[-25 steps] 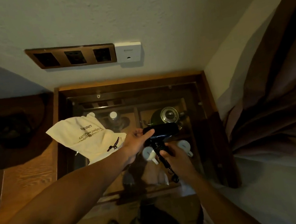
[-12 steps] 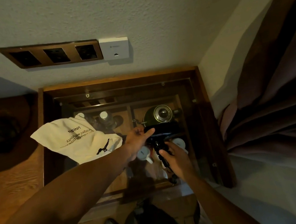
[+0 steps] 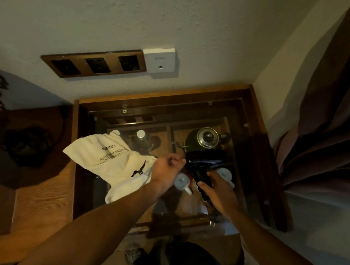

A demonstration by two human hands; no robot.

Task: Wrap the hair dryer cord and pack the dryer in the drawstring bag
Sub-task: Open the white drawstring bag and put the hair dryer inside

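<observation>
The person stands over a glass-topped cabinet [image 3: 264,164] at the centre of the frame, both arms reaching down; the right hand [image 3: 218,186] is curled round the handle of the black hair dryer [image 3: 205,158], whose body sits just right of centre above the glass, while the coiled cord [image 3: 203,193] hangs from the handle along that hand with the plug [image 3: 212,222] dangling below; the left hand [image 3: 168,167] is closed in a loose fist at the dryer's left end, fingers drawn in, and whether it pinches the cord or merely touches the dryer I cannot tell in this dim light; the cream drawstring bag [image 3: 109,158] lies flat to the left of centre, its black tie [image 3: 138,170] just beside the left wrist; under the glass sit a kettle [image 3: 205,139], bottles and white cups [image 3: 182,181]. The wrapping looks unfinished to me; it would go best with the right hand keeping the handle steady while the left lays each turn snug beside the last, never tight at the root of the cord, tucking the plug in before reaching for the bag.
</observation>
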